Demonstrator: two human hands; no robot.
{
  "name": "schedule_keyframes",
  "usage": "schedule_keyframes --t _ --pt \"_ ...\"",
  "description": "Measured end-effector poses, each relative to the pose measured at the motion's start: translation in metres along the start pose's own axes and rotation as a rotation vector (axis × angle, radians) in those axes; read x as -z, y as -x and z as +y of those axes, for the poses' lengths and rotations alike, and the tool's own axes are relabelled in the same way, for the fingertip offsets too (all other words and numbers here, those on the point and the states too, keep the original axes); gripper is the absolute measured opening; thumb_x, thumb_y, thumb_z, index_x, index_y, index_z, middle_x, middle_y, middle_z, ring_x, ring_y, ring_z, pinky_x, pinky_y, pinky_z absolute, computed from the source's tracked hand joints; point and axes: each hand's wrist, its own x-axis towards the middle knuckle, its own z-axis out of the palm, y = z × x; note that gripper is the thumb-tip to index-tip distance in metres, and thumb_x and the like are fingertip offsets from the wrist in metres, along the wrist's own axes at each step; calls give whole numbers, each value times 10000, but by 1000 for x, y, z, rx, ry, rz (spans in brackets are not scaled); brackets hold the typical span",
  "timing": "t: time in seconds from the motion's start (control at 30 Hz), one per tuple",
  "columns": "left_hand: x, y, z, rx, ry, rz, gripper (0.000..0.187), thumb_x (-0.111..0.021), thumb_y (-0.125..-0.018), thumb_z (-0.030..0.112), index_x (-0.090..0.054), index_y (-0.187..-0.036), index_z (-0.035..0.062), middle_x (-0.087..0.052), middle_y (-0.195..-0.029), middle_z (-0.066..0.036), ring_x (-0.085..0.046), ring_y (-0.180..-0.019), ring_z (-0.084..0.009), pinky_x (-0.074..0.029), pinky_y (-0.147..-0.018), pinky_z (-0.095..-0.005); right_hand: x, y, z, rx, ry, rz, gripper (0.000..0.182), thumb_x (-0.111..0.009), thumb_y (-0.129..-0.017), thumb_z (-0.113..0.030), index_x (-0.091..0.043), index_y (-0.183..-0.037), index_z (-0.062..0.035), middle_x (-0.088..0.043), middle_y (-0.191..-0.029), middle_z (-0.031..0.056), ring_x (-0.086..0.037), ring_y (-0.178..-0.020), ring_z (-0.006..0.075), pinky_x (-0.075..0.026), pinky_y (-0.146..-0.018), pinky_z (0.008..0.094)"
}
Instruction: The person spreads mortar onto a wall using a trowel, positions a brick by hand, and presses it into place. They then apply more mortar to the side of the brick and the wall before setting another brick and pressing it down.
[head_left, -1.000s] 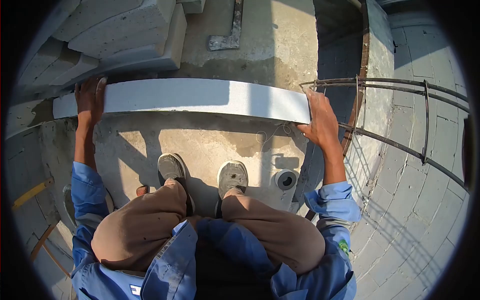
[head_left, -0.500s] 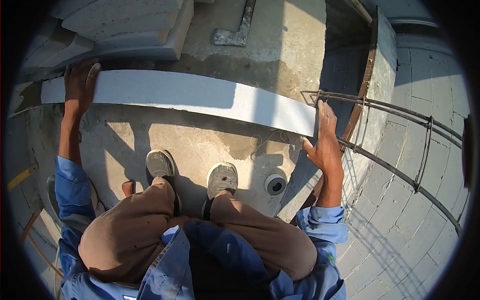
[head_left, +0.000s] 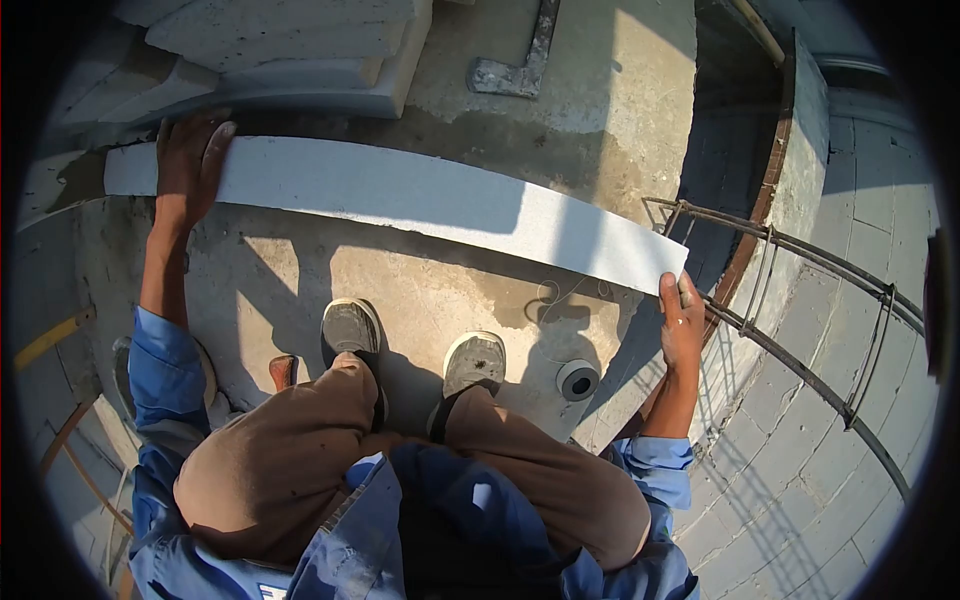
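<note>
A long white block (head_left: pixel 400 195), like aerated concrete, lies crosswise in front of my feet. My left hand (head_left: pixel 190 165) reaches over its left end, with the fingers bent over the far edge and the thumb along the top. At the other end, my right hand (head_left: pixel 681 312) grips the near right corner, its thumb and fingers against the block's edge. What lies beneath the block is mostly hidden.
Pale blocks (head_left: pixel 300 45) are stacked at the back left. A flat L-shaped metal tool (head_left: pixel 510 78) lies beyond the white block. Rebar (head_left: pixel 800 355) sticks out on the right beside a gap. A spool of line (head_left: pixel 577 381) stands near my right shoe (head_left: pixel 473 362).
My right hand has shifted from the block's end face to its near corner. The view has moved a little, so everything appears further right. My left hand keeps its place on the block.
</note>
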Motion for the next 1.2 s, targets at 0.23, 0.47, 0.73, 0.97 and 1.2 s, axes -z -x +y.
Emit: schedule_keyframes --t 0.23,0.47,0.73,0.97,1.2 --pt "7 -2 11 -28 -42 31 361 -521 -1040 354 -716 -1181 85 -675 -1286 -106 -541 -1305 -326 -220 -1199 -574 1 0 2 -25 118 40 658 -633 -1001 -510 -638 -1299 76 -697 -1163 152 -594 -1088 200 -430 -1015 330" --pt "23 -2 2 19 146 120 372 -626 -990 388 -730 -1165 78 -700 -1223 -153 -595 -1222 -362 -356 -1127 -543 2 -4 21 -5 23 52 706 -623 -1004 -530 -598 -1304 108 -653 -1129 117 -578 -1002 170 -461 -892 290" --pt "49 16 -18 103 177 216 322 -702 -964 241 -696 -1220 45 -687 -1233 -176 -612 -1199 -356 -477 -1033 -431 13 -10 43 -20 102 115 820 -642 -983 -550 -501 -1415 133 -622 -1289 207 -586 -1119 244 -458 -996 360" --pt "35 46 37 97 226 491 320 -727 -914 183 -674 -1196 42 -668 -1179 -149 -608 -1138 -328 -461 -988 -433 6 -5 17 -97 88 50 871 -663 -965 -560 -453 -1450 133 -615 -1280 205 -597 -1084 247 -478 -941 344" --pt "9 77 161 -158 477 101 699 -569 -990 532 -415 -1513 95 -444 -1487 -227 -364 -1464 -385 -198 -1225 -640 -9 -2 16 -21 -53 162 713 -658 -983 -525 -564 -1305 104 -635 -1133 153 -574 -973 202 -487 -850 354"
